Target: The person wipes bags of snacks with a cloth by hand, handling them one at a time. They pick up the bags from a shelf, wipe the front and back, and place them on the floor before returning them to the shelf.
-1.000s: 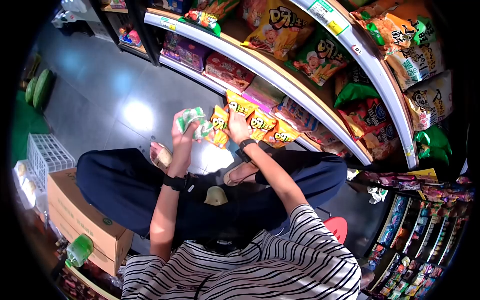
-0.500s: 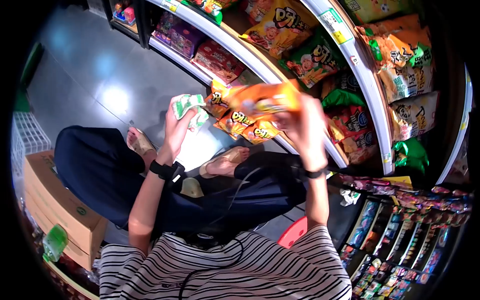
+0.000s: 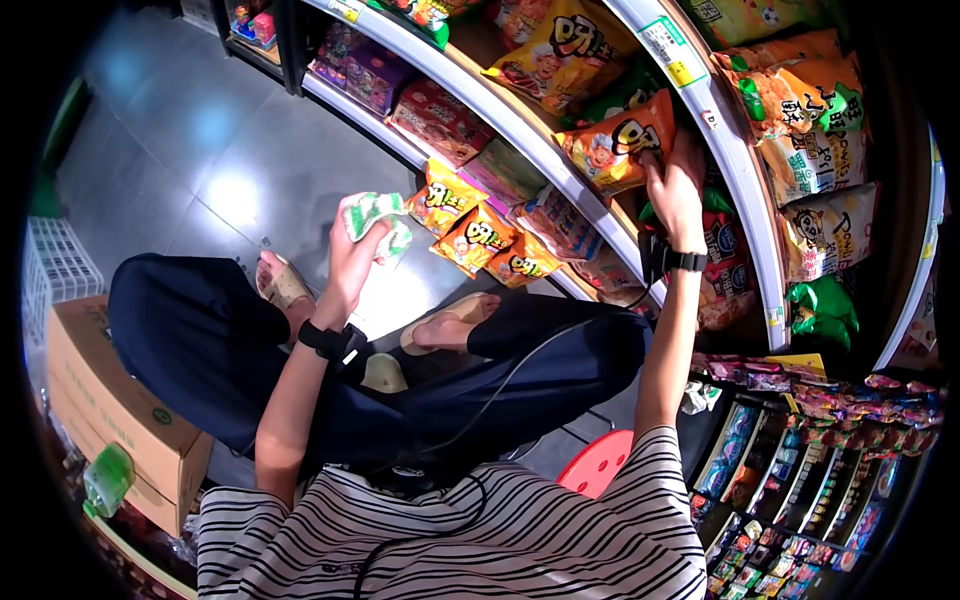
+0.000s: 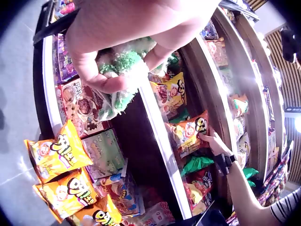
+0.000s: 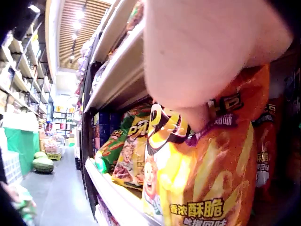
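My right hand (image 3: 678, 195) grips an orange snack bag (image 3: 615, 150) by its upper end, at the shelf above the lowest one. In the right wrist view this bag (image 5: 202, 174) stands beside a yellow bag (image 5: 130, 160), its printed front showing. A crumpled green-and-white fluffy cloth (image 3: 375, 208) is held between the thumb and fingers of my left hand (image 3: 348, 255), out over the floor. Several similar yellow-orange bags (image 4: 59, 150) lie in an overlapping row at the lowest shelf's front, below and right of the left hand in the head view.
Boxed snacks (image 3: 435, 125) fill part of the lowest shelf. A white shelf edge (image 3: 520, 130) runs between the two levels, and green and red bags sit nearby. A cardboard box (image 3: 130, 400), a white crate (image 3: 62, 265) and a red stool (image 3: 598, 462) stand around the seated person.
My right hand has carried one orange bag from the lower row up and right to the shelf above. My left hand keeps the cloth, and the head view has shifted slightly.
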{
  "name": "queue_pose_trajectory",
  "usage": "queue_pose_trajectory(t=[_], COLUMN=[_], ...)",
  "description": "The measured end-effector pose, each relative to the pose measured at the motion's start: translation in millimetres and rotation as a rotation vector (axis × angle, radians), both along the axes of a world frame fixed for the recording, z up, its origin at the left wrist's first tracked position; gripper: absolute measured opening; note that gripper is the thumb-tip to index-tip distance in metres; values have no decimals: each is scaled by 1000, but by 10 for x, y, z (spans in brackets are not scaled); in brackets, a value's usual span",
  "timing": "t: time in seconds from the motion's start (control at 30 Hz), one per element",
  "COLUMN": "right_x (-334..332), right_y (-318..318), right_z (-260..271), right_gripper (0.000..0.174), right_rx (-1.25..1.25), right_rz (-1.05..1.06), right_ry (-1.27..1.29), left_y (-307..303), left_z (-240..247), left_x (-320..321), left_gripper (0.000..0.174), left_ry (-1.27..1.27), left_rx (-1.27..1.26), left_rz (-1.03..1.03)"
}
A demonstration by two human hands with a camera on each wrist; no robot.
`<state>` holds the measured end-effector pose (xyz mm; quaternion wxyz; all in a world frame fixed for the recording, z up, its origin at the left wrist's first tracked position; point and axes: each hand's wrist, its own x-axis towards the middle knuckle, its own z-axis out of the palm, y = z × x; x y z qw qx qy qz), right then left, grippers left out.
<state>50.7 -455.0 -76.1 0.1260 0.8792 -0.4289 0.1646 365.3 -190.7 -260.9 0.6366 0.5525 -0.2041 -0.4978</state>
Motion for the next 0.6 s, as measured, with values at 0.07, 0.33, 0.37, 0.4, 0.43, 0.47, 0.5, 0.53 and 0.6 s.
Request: queue_pose_trajectory(t=[0.07, 0.33, 0.37, 0.4, 0.43, 0.47, 0.5, 0.53, 0.6], right_x=[-11, -10, -24, -46, -40, -3, -22, 11, 46], right_y=[-72, -191, -191, -211, -266, -260, -276, -149, -74], right_z=[48, -270, -279, -273, -188, -126, -128, -6, 33], right_gripper=[71, 87, 86, 86, 86, 86, 86, 85, 83], right_rx=[160, -53, -67, -71, -83, -9, -58, 50, 90], right_rz=[-20, -22, -21, -35, -42, -43, -31, -17, 4], right_ry=[-10, 17, 12, 86, 166, 132, 188, 82, 2], left_y=[9, -14, -40, -35, -62, -41, -62, -65, -32], left_z=[-38, -87, -97, -93, -86, -72, -54, -31, -15], left_x=[6, 2, -11, -15, -42, -56, -102, -120, -75], left_gripper=[38, 38, 37, 37, 37, 36, 36, 35, 34], left_ry=[35, 70, 80, 70, 47, 22, 23, 20, 56], left_rx=[32, 7, 6, 14, 10, 9, 8, -19, -66], left_rz=[11, -18, -17, -24, -33, -33, -33, -42, -54])
